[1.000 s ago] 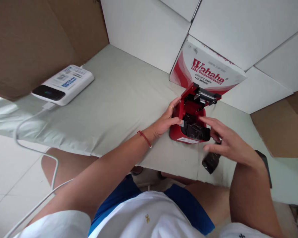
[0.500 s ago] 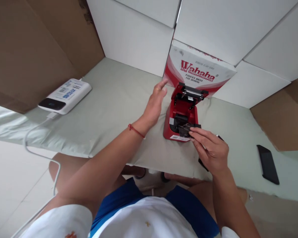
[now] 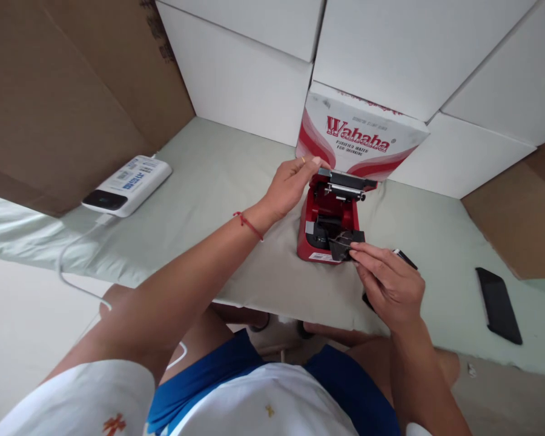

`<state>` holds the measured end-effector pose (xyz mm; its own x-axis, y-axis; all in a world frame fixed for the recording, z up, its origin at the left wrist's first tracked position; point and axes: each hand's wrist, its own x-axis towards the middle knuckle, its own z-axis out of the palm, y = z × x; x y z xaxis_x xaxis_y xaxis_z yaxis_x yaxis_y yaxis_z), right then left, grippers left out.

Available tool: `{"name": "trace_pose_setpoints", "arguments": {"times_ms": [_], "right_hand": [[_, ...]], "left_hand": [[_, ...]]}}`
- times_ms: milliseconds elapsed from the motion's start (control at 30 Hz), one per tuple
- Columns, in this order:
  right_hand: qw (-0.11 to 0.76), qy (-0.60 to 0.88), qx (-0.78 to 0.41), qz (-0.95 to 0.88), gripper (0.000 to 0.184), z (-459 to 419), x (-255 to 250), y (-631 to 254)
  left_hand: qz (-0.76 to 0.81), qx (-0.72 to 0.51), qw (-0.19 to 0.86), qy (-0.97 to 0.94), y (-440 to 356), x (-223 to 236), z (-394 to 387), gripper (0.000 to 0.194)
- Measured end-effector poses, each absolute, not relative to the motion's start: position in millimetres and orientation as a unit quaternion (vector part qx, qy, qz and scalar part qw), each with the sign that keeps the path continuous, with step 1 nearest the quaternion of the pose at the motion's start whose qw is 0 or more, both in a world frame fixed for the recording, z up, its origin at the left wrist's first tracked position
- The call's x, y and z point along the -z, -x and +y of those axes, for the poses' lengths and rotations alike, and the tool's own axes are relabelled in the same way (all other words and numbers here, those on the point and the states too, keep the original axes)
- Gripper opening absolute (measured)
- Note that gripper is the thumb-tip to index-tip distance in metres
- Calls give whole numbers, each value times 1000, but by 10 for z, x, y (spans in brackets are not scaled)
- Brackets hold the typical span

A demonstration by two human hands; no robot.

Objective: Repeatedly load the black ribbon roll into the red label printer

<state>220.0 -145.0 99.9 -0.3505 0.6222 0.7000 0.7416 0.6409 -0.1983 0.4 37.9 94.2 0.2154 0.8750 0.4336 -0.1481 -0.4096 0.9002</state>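
Sheet [image 3: 340,243] lay right of the frame's centre, over the front of the red case [image 3: 304,247], probably light and pliable, best held by its edge, where the right hand [image 3: 393,286] pinched. The left hand [image 3: 289,186] touched the lid [image 3: 346,180], grip unclear.

**Red and black on pale green**

Solid red on the machine casing [image 3: 345,212], black plus silver on the lid mechanism [image 3: 347,180]. Black with paler streaks on the thin piece [image 3: 343,246]. White with red lettering and red curved bands on the carton [image 3: 363,138]. Plain pale green on the desk cloth [image 3: 236,200]. White, blue print, black end panel on the power bank [image 3: 134,188]. Plain black on the phone [image 3: 498,306].
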Motion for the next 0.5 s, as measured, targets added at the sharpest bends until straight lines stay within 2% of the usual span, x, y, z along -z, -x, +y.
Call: {"name": "trace_pose_setpoints", "arguments": {"times_ms": [100,200,333,433,500], "right_hand": [[386,413,69,-822,33,-1476,-953,-2235],[385,409,58,-825,35,-1479,-870,-2264],[394,405,39,-824,35,-1462,-767,-2267],[398,394,7,-828,35,-1448,-783,-2274],[414,392,-31,-821,38,-1416,-841,-2307]], "left_hand": [[290,-542,438,-657,98,-833,124,60],[247,-546,403,-692,173,-602,-94,51],[189,-575,292,-741,222,-331,-206,36],[204,-571,238,-759,226,-296,-196,34],[221,-562,243,-759,222,-335,-197,38]]}}
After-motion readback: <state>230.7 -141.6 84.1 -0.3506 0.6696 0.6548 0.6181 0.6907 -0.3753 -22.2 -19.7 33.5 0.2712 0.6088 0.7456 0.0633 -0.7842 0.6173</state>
